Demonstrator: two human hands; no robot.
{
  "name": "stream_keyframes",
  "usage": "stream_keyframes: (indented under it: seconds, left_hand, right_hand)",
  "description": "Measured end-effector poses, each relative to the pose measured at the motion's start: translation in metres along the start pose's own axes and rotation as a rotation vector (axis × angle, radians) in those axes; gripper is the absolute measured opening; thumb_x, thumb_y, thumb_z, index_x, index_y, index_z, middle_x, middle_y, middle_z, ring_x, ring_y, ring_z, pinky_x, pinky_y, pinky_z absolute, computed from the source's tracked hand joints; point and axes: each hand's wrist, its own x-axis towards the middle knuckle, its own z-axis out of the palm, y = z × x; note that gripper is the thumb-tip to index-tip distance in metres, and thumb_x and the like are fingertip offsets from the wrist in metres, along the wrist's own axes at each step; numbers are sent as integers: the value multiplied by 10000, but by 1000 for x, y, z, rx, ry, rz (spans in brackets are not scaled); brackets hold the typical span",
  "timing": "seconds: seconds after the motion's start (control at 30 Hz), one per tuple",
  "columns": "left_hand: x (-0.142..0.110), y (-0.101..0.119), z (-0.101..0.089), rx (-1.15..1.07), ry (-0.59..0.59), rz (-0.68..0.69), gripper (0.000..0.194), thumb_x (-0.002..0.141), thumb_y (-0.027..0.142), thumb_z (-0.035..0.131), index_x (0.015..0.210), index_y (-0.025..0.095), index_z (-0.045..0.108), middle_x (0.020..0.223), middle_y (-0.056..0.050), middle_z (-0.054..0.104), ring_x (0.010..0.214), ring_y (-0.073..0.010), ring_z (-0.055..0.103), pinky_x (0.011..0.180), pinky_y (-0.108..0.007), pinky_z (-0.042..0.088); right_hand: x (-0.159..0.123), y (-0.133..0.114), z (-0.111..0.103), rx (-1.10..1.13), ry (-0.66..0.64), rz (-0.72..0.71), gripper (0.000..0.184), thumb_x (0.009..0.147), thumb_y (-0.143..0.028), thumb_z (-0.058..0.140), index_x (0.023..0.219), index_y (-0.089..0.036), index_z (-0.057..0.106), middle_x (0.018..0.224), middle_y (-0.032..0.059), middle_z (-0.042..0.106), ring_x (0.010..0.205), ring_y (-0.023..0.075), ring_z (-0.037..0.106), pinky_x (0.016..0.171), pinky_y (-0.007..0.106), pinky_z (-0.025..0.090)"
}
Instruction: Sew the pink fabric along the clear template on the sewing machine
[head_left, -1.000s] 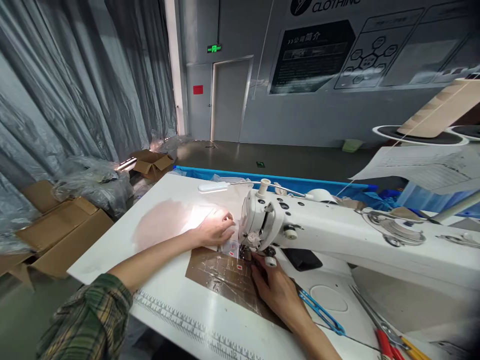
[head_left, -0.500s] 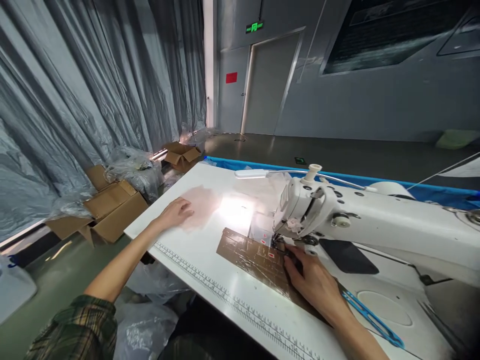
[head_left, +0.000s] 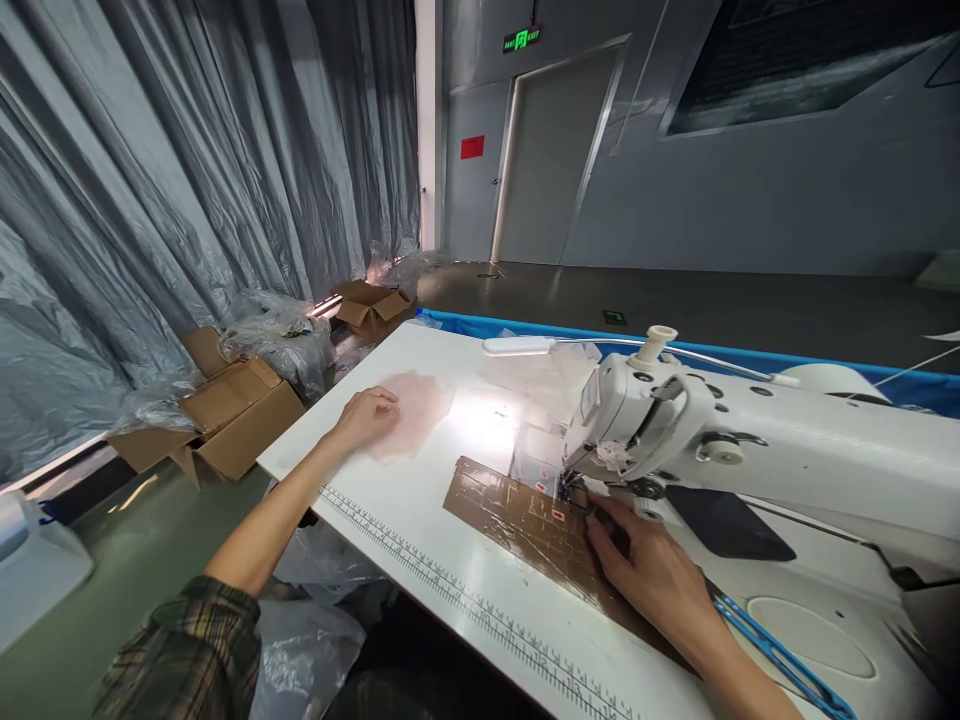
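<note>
Right hand (head_left: pixel 656 565) working beside the sewing machine's (head_left: pixel 795 440) needle area; left hand (head_left: pixel 365 420) resting by sheer pink fabric (head_left: pixel 420 405), left on bench (head_left: pixel 412 490). Can't tell whether either grip is holding anything. Likely positioning step; next move calling for light, flat fingertip control.

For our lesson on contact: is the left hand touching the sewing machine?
No, the left hand is at the pink patch, well apart from the sewing machine.

I counted one sewing machine (head_left: pixel 757 420), one worktop (head_left: pixel 420 510), two cardboard boxes (head_left: pixel 251 425) (head_left: pixel 373 312), one exit sign (head_left: pixel 522 40), one red notice (head_left: pixel 472 147), one brown strip (head_left: pixel 517 520).
</note>
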Motion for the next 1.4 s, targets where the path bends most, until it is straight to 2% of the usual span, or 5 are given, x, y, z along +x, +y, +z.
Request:
stream_keyframes:
  seconds: [0.53,0.73,0.87,1.13,1.4]
  left_hand:
    - [-1,24,6,-74,-66,-6,322,915,406,422,739,168,549,663,22,523,666,-140,511,604,-239,360]
    - [-37,97,59,-151,-643,371,351,1011,338,369,828,139,592,778,-29,637,624,-115,564,580,-237,421]
    - [-51,131,76,-95,-782,725,224,986,337,520,914,151,621,1043,-78,675,921,-165,638,798,-260,496]
    - [20,141,103,462,-421,537,297,1016,307,359,1016,126,595,1006,-114,639,931,-248,615,812,-381,508]
    - [94,135,153,331,-461,726,187,939,210,490,1026,150,644,1206,-140,622,1106,-277,587,960,-404,465]
  right_hand:
    - [-5,8,10,-94,88,-125,482,934,-416,364,1236,-185,660,1104,161,697,760,288,722,583,375,579]
    - [-7,9,12,-115,118,-175,476,946,-390,347,1232,-159,650,1120,153,708,824,293,728,606,374,596]
    - [-10,7,10,-80,164,-228,463,940,-369,368,1221,-129,647,1109,173,709,880,288,722,685,378,598]
    - [-30,-32,-7,102,259,-503,288,939,-302,432,891,-211,701,892,82,714,737,215,698,605,322,579]
    - [-35,-43,2,246,73,-697,225,916,-211,491,1005,-203,698,945,108,681,927,248,641,843,429,579]
